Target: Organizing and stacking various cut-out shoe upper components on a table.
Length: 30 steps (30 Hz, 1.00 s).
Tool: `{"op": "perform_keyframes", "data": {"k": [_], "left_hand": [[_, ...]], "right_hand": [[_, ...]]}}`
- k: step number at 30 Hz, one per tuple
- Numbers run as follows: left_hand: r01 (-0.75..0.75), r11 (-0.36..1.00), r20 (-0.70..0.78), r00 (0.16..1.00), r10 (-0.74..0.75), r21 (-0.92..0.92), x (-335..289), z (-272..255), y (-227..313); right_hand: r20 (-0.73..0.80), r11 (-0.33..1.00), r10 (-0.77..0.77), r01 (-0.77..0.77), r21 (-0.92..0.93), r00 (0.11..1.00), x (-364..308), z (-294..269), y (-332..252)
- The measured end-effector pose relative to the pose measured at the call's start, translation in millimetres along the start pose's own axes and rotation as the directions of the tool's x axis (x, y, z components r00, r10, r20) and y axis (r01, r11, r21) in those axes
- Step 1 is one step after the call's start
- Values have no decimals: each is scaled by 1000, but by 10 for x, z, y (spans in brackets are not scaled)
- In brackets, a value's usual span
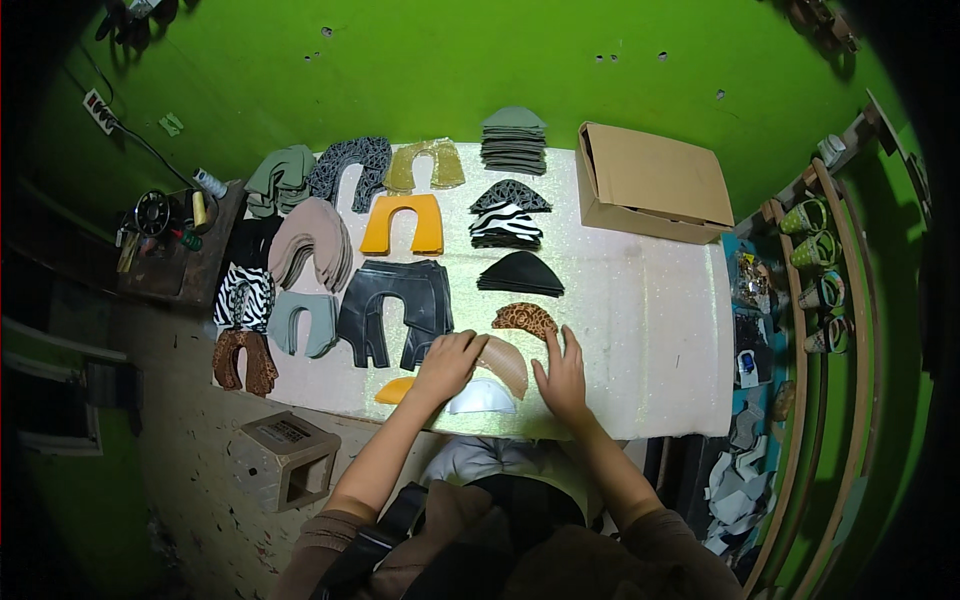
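Note:
My left hand [450, 366] is back-up, its fingers together at the left edge of a beige half-moon cut piece [506, 368]; what its fingertips do underneath is hidden. Fingers spread, my right hand [562, 376] rests to the right of that piece. Its fingertips reach close to a leopard-print half-moon piece [525, 319]. White half-moon pieces [481, 397] lie between my forearms, and a yellow piece [394, 390] is partly covered by my left forearm. Just beyond the left hand is a pile of black U-shaped pieces [372, 300].
More half-moon stacks stand farther back: black [520, 275], zebra-print [506, 226] and green [514, 140]. Several U-shaped piles, including orange [402, 225] and pink [310, 245], cover the table's left. A cardboard box [652, 185] sits at the back right. Beside the table is a shoe rack [800, 290].

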State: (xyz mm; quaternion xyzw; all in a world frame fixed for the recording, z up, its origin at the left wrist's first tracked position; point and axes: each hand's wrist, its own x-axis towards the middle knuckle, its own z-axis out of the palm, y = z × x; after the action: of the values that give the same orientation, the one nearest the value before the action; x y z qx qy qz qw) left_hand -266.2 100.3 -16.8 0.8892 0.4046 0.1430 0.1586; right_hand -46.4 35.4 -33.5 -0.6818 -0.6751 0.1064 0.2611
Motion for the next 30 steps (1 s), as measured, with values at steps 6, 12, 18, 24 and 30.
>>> {"op": "perform_keyframes", "data": {"k": [6, 12, 18, 24, 30], "left_hand": [[-76, 997, 26, 997, 76, -5, 66, 46, -73], [-132, 991, 91, 987, 133, -26, 123, 16, -144], [-125, 991, 89, 988, 128, -47, 92, 35, -152], [-106, 990, 77, 991, 113, -90, 113, 59, -63], [-184, 975, 66, 979, 193, -125, 226, 144, 42]], "right_hand": [[43, 997, -75, 74, 23, 996, 320, 144, 223], [-14, 999, -41, 41, -3, 999, 320, -13, 22], [121, 993, -29, 14, 121, 992, -158, 24, -334], [115, 996, -61, 52, 79, 992, -119, 102, -206], [102, 988, -120, 109, 106, 988, -71, -45, 4]]}}
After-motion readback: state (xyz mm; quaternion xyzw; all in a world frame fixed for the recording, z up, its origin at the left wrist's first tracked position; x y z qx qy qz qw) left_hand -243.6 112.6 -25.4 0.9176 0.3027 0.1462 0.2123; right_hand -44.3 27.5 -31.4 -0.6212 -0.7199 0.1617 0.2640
